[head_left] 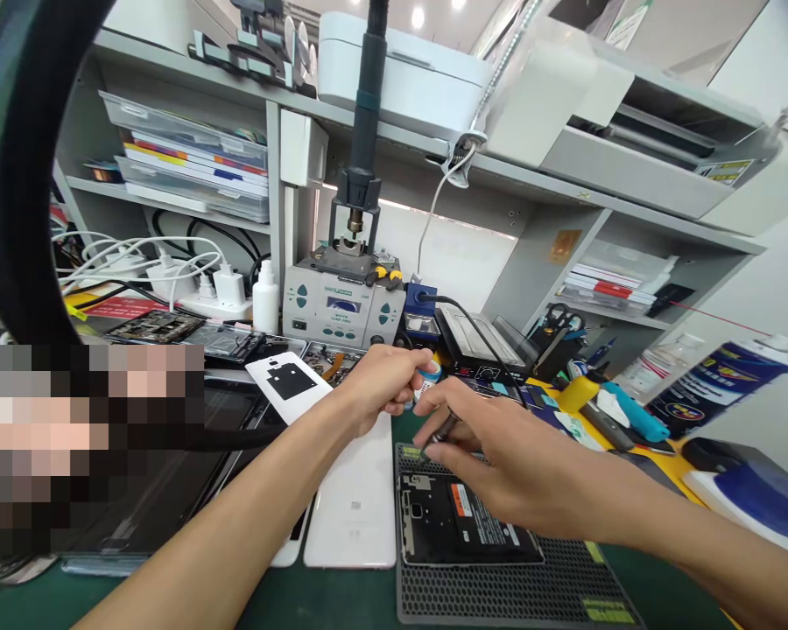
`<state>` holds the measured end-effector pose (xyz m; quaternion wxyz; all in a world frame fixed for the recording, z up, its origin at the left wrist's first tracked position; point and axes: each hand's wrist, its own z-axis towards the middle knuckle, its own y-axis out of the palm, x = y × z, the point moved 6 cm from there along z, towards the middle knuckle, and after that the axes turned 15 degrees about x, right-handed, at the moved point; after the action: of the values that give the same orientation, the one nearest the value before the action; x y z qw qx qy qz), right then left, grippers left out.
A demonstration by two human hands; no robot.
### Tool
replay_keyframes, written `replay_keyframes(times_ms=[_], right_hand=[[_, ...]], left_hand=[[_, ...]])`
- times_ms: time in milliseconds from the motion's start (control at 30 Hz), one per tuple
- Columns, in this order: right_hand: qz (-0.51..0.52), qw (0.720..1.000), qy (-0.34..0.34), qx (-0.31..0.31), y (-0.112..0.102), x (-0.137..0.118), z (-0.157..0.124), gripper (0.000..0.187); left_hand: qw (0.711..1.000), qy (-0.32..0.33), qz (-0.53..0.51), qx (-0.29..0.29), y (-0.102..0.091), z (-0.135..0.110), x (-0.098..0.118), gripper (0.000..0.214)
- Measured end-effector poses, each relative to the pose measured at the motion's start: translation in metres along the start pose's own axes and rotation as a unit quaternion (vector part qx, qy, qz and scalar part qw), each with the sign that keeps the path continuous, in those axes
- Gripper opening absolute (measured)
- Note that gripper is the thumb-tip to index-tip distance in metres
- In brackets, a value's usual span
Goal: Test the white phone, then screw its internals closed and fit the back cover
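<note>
My left hand (381,381) reaches forward with its fingers curled against a small blue-and-white container (429,378). Between the fingers of my right hand (479,437) is a slim dark tool (443,429), pointing down; its exact kind is hard to make out. Below that hand lies an opened phone (433,521) with a black battery and an orange label, resting on a grey perforated mat (486,595). Part of the phone is covered by my right hand and forearm. Left of the mat lies a white phone back cover (351,516).
A rework station (341,302) stands behind my hands, with a hot-air gun (361,131) above it. A white card with black film (289,382) lies on the left. To the right are a yellow-capped bottle (578,391) and a blue spray can (722,385).
</note>
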<state>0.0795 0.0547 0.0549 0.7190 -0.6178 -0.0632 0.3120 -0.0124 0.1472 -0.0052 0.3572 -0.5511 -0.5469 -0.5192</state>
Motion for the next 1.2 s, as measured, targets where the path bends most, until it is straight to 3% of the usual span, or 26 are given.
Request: replay_keyframes(times_ms=[133,267,433,567,733,900,1033,1200], right_hand=[[-0.043,0.999,0.015,0.024,-0.0026,0.0017,0.0012,0.025],[0.009,1.000,-0.006,-0.004,-0.0023,-0.0033,0.0002,0.025],[-0.064,0.998,0.027,0.003,-0.0037,0.0015,0.0006,0.025],[-0.020,0.999,-0.001,-0.025,-0.0038,-0.0032,0.0007,0.022],[-0.032,0.999,0.036,-0.021,-0.0068,0.0012,0.0036,0.027],[-0.003,0.999,0.003,-0.035,-0.0050,-0.0023,0.0045,0.023],[-0.057,0.998,-0.003,-0.015,-0.0034,-0.0023,0.0046,0.017],[-0.055,0.997,-0.037,-0.034,-0.0035,-0.0030,0.0026,0.024]], left_hand=[[1.000,0.001,0.000,0.001,-0.0003,0.0007,0.0000,0.022],[1.000,0.002,-0.001,0.000,-0.0004,0.0018,-0.0006,0.022],[1.000,0.006,0.000,-0.001,-0.0012,0.0029,-0.0019,0.021],[1.000,0.011,0.002,-0.002,-0.0015,0.0030,-0.0015,0.023],[1.000,0.006,0.007,0.003,-0.0010,0.0010,-0.0001,0.024],[1.000,0.002,0.010,0.008,-0.0015,-0.0019,0.0002,0.025],[1.000,0.001,0.005,0.013,-0.0031,0.0001,-0.0008,0.027],[1.000,0.005,0.000,0.008,-0.0024,0.0019,0.0012,0.029]])
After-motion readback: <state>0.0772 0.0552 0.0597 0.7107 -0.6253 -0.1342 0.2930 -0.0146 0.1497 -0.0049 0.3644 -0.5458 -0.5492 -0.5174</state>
